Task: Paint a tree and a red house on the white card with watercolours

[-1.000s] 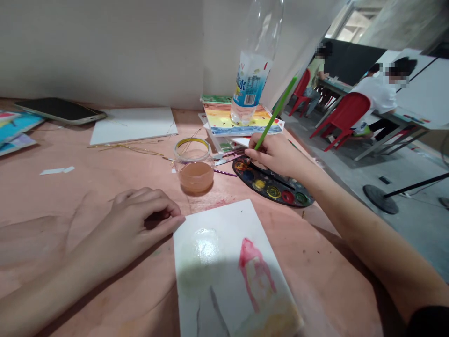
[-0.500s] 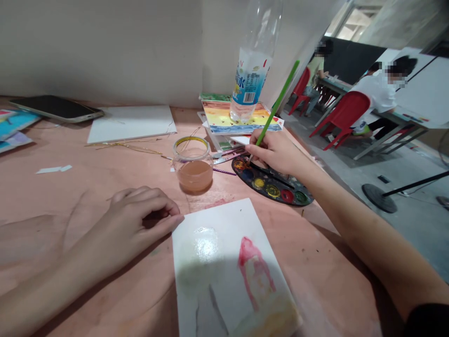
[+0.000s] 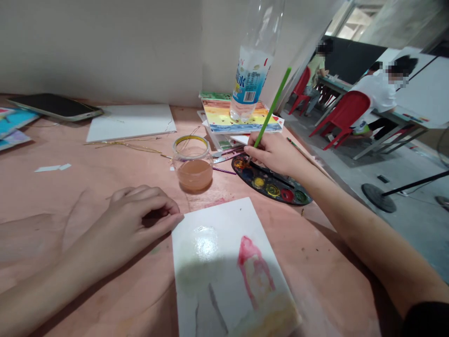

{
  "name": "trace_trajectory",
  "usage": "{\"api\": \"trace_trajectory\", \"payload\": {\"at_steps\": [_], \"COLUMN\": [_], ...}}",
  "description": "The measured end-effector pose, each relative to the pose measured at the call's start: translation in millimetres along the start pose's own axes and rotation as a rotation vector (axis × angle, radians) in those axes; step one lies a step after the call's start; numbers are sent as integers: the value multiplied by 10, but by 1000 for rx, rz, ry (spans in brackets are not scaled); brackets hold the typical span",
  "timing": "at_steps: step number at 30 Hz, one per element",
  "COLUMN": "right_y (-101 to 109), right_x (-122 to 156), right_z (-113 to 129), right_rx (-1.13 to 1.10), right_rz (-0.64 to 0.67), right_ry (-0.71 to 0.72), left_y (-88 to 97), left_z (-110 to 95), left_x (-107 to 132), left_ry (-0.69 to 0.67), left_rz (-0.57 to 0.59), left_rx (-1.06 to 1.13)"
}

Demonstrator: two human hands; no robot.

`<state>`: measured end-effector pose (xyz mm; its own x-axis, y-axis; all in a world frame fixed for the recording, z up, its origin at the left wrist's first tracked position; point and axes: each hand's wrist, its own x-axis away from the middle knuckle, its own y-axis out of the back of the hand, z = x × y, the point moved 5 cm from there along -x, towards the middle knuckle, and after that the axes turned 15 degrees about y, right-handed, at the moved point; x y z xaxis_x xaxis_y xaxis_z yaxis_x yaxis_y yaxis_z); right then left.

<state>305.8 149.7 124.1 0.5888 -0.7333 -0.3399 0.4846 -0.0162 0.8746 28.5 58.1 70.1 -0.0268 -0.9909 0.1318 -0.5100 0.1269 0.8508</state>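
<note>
My right hand (image 3: 273,154) grips a green-handled paintbrush (image 3: 270,112), with its tip down at the orange well of a black watercolour palette (image 3: 289,196). My left hand (image 3: 140,215) lies loosely curled on the pink-covered table (image 3: 52,196), holding nothing. Its fingertips reach the edge of a white painting board (image 3: 206,248), which bears a pink watercolour shape. A glass jar (image 3: 192,161) of cloudy orange-tinted water stands above the board, between my hands.
A plastic bottle (image 3: 249,79) stands on a stack of painted cards (image 3: 242,119) at the back. A phone (image 3: 56,106), a white board (image 3: 131,122) and gold wire (image 3: 122,147) lie left of it. Beyond the table's right edge, seated people (image 3: 375,98) work at another table.
The green brush handle has tilted slightly and my right hand has shifted a little left. My left hand and the board stay in place, apart from a small drift of the view.
</note>
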Motion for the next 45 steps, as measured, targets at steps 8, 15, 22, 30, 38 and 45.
{"api": "trace_trajectory", "payload": {"at_steps": [8,15,22,30,38,45], "right_y": [-1,9,30,26,22,25], "right_x": [-5,-2,4,-5,-3,5], "right_z": [9,16,20,17,30,29], "right_rx": [26,50,63,68,57,56], "right_rz": [13,21,23,24,26,21], "right_ry": [29,31,29,39,38,26], "left_y": [0,11,-8,14,14,-3], "left_z": [36,64,51,-3,-10,-8], "left_x": [4,13,-4,9,21,2], "left_ry": [-12,-77,-75,-1,-28,-45], "left_rz": [-8,-12,-15,-2,-13,-31], "left_rx": [-21,-44,-46,-17,-35,-25]}}
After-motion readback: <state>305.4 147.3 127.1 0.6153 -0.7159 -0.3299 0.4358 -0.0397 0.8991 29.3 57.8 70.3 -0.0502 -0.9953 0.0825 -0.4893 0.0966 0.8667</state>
